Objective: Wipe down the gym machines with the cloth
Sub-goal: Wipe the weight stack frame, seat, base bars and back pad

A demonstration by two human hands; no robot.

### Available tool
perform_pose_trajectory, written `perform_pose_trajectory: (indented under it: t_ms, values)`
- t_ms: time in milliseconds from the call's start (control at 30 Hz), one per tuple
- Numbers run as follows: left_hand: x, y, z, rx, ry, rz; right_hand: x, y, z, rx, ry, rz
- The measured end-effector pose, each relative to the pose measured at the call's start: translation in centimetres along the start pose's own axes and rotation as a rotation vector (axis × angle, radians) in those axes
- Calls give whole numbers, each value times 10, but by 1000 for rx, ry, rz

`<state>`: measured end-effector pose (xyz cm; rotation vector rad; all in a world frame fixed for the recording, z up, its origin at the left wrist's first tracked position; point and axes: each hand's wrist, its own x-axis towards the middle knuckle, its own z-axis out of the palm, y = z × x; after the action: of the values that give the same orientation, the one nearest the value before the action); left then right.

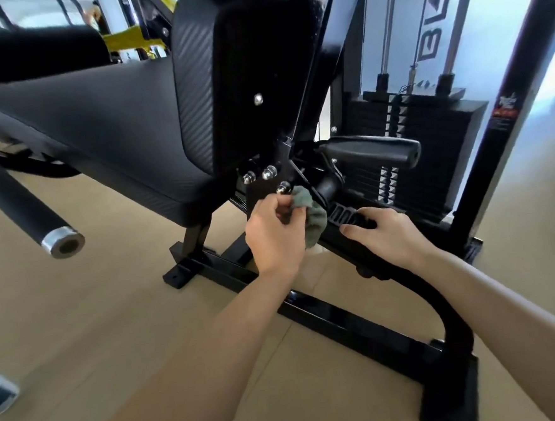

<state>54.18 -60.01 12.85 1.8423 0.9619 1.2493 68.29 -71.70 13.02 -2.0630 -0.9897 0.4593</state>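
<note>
A black gym machine fills the view, with a padded seat (100, 130) and an upright back pad (201, 84). My left hand (274, 233) is closed around a bunched grey-green cloth (312, 214), pressing it against the frame just below the seat's chrome bolts (260, 175). My right hand (389, 232) rests on a curved black bar (440, 301) of the machine, its fingers wrapped over the ribbed grip. A black handle (374, 152) sticks out to the right just above both hands.
The weight stack (423, 147) stands behind the hands, with a black upright post (506, 122) to its right. A black roller bar with a silver end (40, 213) juts out at the left. The base rail (336, 318) crosses the tan floor.
</note>
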Motion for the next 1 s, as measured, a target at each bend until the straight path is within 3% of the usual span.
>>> perform_pose_trajectory:
  t_ms: [100,167,300,400,500,600,667,733,1000]
  values:
    - [-1,-7,-9,-171,-132,-76,-17,-10,20,109,183,-169]
    - [-6,-5,-11,-266,-208,-118,-30,-20,40,230,170,-346]
    - [-11,6,-13,-543,-337,-306,-34,-29,51,397,234,-398]
    - [-6,5,-20,-562,-411,-321,-25,-22,39,467,374,-315]
    - [3,-8,-26,-385,-193,-247,-3,-15,19,623,580,-110]
    - [13,-20,-29,-406,-147,-278,31,-19,11,670,510,-4]
    - [15,-25,-26,-437,-267,-298,44,-25,21,603,415,14]
    - [12,-30,-23,-442,-363,-283,42,-31,35,441,442,-41]
    - [10,-48,-19,-463,-434,-228,-6,-49,51,290,535,-102]
